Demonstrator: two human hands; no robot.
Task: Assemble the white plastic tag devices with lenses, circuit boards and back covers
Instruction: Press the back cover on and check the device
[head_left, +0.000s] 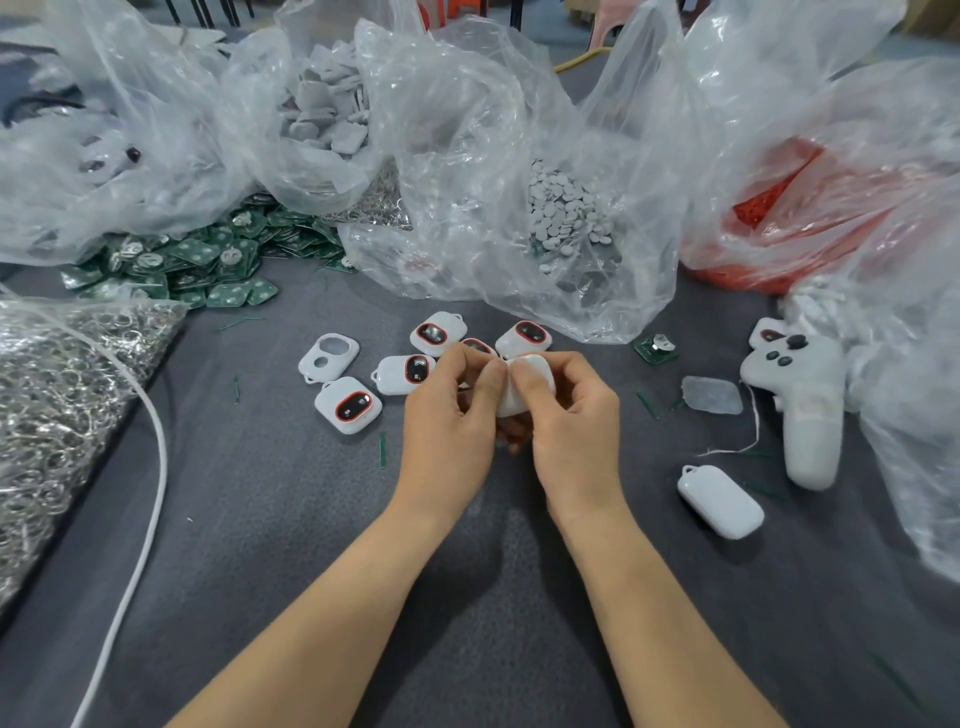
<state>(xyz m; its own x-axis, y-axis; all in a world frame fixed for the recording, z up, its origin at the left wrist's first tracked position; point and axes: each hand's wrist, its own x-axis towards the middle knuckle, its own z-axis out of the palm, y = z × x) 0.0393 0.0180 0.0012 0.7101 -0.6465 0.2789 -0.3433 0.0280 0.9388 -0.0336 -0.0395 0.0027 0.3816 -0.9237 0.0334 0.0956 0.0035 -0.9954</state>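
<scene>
Both grips are clenched on one white tag device (535, 371), held just over the bench (260, 519). My left grip (452, 410) and right grip (566, 415) pinch it, thumbs on top. Likely pressing the back cover home.

Risk: uneven thumb pressure could seat the cover crooked or shift the board; inside unseen.

- Left of and beyond the tag: lens-fitted housings (348, 405) crowd close, with one empty housing (328, 356) farther left.
- Right of the tag: loose circuit board (655, 349), finished tag (721, 501).

Nothing obstructs the press.
</scene>
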